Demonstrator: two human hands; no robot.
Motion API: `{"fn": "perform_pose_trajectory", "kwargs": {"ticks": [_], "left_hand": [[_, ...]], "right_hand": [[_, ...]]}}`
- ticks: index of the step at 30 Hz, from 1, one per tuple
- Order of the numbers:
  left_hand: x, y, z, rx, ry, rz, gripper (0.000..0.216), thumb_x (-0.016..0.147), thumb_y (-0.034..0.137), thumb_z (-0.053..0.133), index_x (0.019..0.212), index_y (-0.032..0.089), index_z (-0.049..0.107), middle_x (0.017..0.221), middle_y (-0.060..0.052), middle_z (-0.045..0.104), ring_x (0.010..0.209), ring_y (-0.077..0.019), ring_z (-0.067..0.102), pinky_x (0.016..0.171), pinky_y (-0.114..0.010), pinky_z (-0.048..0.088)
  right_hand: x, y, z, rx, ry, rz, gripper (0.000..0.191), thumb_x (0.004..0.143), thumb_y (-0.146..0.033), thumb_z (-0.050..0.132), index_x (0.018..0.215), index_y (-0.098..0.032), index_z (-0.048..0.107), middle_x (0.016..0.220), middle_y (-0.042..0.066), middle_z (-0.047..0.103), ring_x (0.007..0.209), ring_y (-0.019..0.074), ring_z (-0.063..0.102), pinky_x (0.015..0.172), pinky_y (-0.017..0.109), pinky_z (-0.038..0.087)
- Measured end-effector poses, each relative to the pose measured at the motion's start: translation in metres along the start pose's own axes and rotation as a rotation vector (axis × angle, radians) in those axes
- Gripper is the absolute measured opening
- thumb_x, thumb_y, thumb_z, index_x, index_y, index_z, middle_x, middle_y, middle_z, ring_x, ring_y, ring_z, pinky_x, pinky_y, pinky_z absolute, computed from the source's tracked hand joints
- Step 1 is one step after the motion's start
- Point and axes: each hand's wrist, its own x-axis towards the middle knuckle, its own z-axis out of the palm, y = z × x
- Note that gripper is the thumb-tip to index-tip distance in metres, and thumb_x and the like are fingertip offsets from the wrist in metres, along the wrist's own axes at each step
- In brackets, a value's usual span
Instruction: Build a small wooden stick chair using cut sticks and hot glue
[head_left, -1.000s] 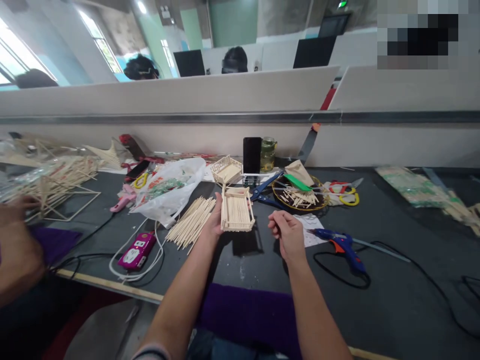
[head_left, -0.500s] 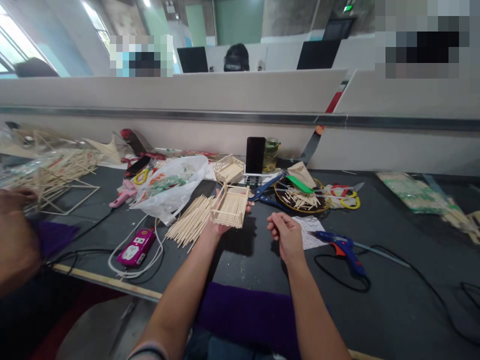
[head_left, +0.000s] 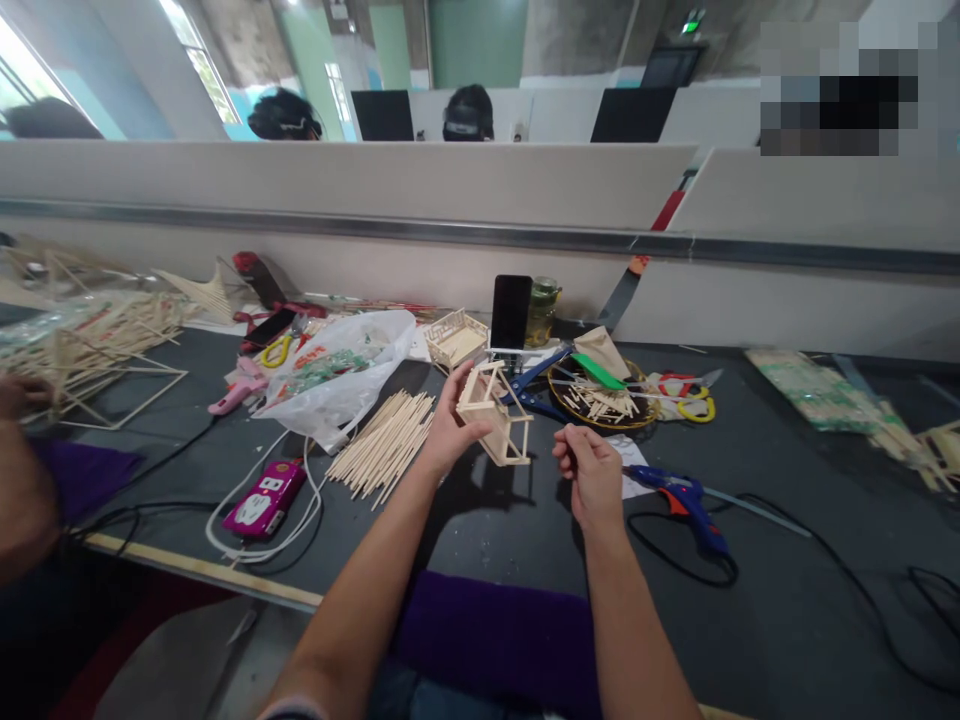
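Note:
My left hand (head_left: 452,425) grips a small model bed made of wooden sticks (head_left: 495,420), tilted on its side above the table. My right hand (head_left: 590,470) is closed in a pinch just to the right of it, apart from the model; what the fingers hold, if anything, is too small to make out. A similar stick model (head_left: 457,338) stands behind. Left of my left hand lies a pile of wooden sticks (head_left: 382,440). A blue glue gun (head_left: 694,505) rests to the right of my right hand, its tip by a white sheet of paper (head_left: 634,485).
A round basket (head_left: 592,420) holds short stick pieces, with blue-handled pliers (head_left: 536,390) beside it. A phone (head_left: 511,312) stands near a jar (head_left: 544,310). At left are a plastic bag (head_left: 352,365), a magenta power strip (head_left: 266,498) with cables, and another person's hand (head_left: 22,395).
My left hand has turned the model bed from lying level to tilted on its side, shifting it slightly right. My right hand has moved a little right, still pinched.

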Motion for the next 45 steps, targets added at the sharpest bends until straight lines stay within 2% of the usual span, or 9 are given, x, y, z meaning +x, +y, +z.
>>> {"fn": "perform_pose_trajectory", "kwargs": {"ticks": [4,8,16,22,27,31,34,39,45], "left_hand": [[-0.002,0.006,0.002,0.210,0.019,0.089,0.103,0.053,0.036,0.092,0.143,0.026,0.042,0.142,-0.012,0.049,0.132,-0.0343,0.047,0.108,-0.041,0.040],[-0.004,0.007,0.004,0.249,0.064,0.076,0.106,0.048,0.027,0.093,0.142,0.026,0.045,0.137,-0.012,0.054,0.130,-0.0361,0.047,0.106,-0.043,0.041],[-0.003,0.002,-0.002,0.547,0.040,0.210,0.098,0.058,0.038,0.089,0.144,0.025,0.043,0.147,-0.012,0.044,0.138,-0.0353,0.037,0.117,-0.045,0.025],[-0.001,0.005,-0.006,0.877,-0.079,0.370,0.090,0.069,0.043,0.081,0.146,0.022,0.040,0.140,-0.015,0.050,0.131,-0.0345,0.043,0.113,-0.047,0.028],[-0.005,0.016,0.001,1.161,-0.261,0.269,0.090,0.069,0.046,0.079,0.147,0.023,0.040,0.139,-0.016,0.050,0.128,-0.0353,0.045,0.111,-0.049,0.030],[-0.011,0.017,0.010,1.416,-0.459,0.147,0.085,0.070,0.043,0.078,0.145,0.025,0.043,0.133,-0.015,0.054,0.124,-0.0376,0.046,0.112,-0.062,0.020],[-0.014,0.011,0.013,1.502,-0.558,0.102,0.085,0.069,0.041,0.079,0.144,0.027,0.043,0.133,-0.015,0.055,0.124,-0.0385,0.046,0.111,-0.067,0.016],[-0.013,0.001,0.013,1.573,-0.628,0.094,0.091,0.065,0.039,0.083,0.145,0.025,0.042,0.130,-0.017,0.055,0.123,-0.0409,0.045,0.107,-0.071,0.020],[-0.012,0.003,0.016,1.604,-0.644,0.076,0.088,0.067,0.038,0.083,0.144,0.025,0.044,0.128,-0.017,0.056,0.121,-0.0405,0.048,0.106,-0.069,0.025]], "right_hand": [[0.000,-0.002,0.000,-0.002,0.028,-0.007,0.036,0.063,-0.050,0.077,0.064,-0.016,0.066,0.050,-0.002,0.058,0.040,0.0056,0.040,0.036,0.017,0.023],[-0.001,0.000,0.001,-0.022,0.027,-0.018,0.037,0.063,-0.052,0.077,0.064,-0.017,0.066,0.050,-0.002,0.058,0.040,0.0059,0.040,0.036,0.018,0.022],[-0.001,0.002,0.001,-0.054,0.014,-0.021,0.038,0.064,-0.053,0.076,0.066,-0.017,0.065,0.051,-0.002,0.057,0.040,0.0055,0.040,0.036,0.017,0.024],[-0.001,0.003,0.002,-0.090,0.006,-0.054,0.038,0.067,-0.054,0.074,0.066,-0.017,0.064,0.052,-0.002,0.058,0.041,0.0062,0.040,0.036,0.018,0.025],[0.003,0.003,0.000,-0.090,0.052,-0.067,0.038,0.067,-0.054,0.073,0.067,-0.017,0.065,0.052,-0.001,0.059,0.040,0.0061,0.040,0.037,0.017,0.024],[0.007,0.002,-0.004,-0.088,0.093,-0.080,0.035,0.069,-0.052,0.072,0.068,-0.018,0.065,0.053,-0.002,0.059,0.041,0.0061,0.040,0.037,0.018,0.023],[0.009,0.002,-0.005,-0.088,0.111,-0.074,0.035,0.069,-0.052,0.071,0.067,-0.018,0.065,0.053,-0.002,0.059,0.041,0.0062,0.039,0.037,0.019,0.023],[0.009,0.000,-0.003,-0.055,0.100,-0.052,0.035,0.068,-0.052,0.072,0.066,-0.018,0.065,0.052,-0.002,0.058,0.041,0.0059,0.039,0.038,0.019,0.023],[0.008,-0.005,-0.002,-0.054,0.081,-0.057,0.033,0.070,-0.050,0.070,0.065,-0.018,0.064,0.052,-0.002,0.059,0.042,0.0065,0.040,0.039,0.020,0.025]]}}
